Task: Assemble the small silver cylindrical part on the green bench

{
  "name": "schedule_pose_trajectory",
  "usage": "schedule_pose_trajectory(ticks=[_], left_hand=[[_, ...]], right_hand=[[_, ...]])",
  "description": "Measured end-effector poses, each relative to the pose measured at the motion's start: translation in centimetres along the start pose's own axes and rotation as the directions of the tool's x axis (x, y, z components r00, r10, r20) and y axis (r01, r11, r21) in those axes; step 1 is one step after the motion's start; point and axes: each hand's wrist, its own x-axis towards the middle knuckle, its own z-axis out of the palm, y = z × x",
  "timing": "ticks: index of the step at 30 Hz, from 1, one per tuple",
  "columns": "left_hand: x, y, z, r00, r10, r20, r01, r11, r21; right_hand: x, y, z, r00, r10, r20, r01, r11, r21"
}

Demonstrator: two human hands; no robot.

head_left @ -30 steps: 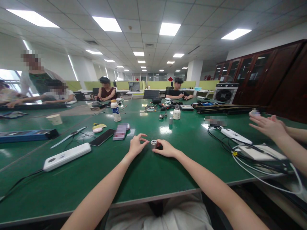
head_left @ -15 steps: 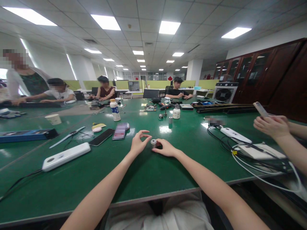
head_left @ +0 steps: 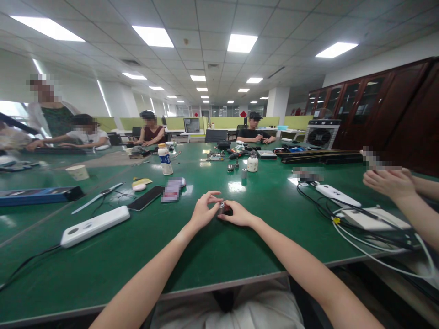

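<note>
A small silvery metal cylinder (head_left: 221,209) stands upright on the green table between my hands. My right hand (head_left: 237,214) is closed around its right side, thumb low in front and fingers behind. From the left, my left hand (head_left: 205,211) reaches over with thumb and forefinger at the cylinder's upper end, partly covering it. Whatever small part may be between those fingertips is too small to make out. Farther back stands a similar metal cylinder (head_left: 244,174), beside a white patterned bottle (head_left: 252,162) and small metal parts (head_left: 231,168).
To the left lie a black phone (head_left: 147,198), a phone with a pixelated screen (head_left: 172,190), a white power strip (head_left: 96,226) and a white-and-blue bottle (head_left: 166,161). On the right, cables (head_left: 325,208) tangle around a white box (head_left: 375,218), near another person's hands (head_left: 389,183). Several people sit farther off.
My left hand has moved right, and its thumb and forefinger have closed in on the cylinder's top. My right hand stays around the cylinder. The standing person at far left has shifted right.
</note>
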Motion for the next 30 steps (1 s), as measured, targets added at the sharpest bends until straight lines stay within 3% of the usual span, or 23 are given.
schedule_pose_trajectory(ticks=[6, 13, 21, 25, 30], left_hand=[[0.12, 0.48, -0.08, 0.996, -0.012, -0.094, 0.026, 0.987, 0.157], [-0.1, 0.34, 0.26, 0.997, 0.0, -0.077, 0.008, 0.995, 0.102], [0.22, 0.11, 0.83, 0.994, 0.034, -0.103, -0.019, 0.989, 0.148], [0.38, 0.05, 0.71, 0.992, -0.043, -0.122, 0.05, 0.997, 0.059], [0.4, 0.12, 0.4, 0.994, -0.105, -0.029, 0.102, 0.991, -0.088]], right_hand=[[-0.03, -0.17, -0.21, 1.0, -0.01, 0.008, 0.01, 1.0, -0.009], [-0.02, -0.04, -0.05, 1.0, -0.012, -0.003, 0.012, 1.0, -0.025], [-0.14, -0.52, -0.1, 0.999, -0.023, -0.022, 0.02, 0.992, -0.127], [-0.11, -0.68, -0.22, 1.0, -0.022, -0.002, 0.021, 0.984, -0.178], [-0.03, -0.61, -0.29, 1.0, -0.025, 0.009, 0.026, 0.982, -0.188]])
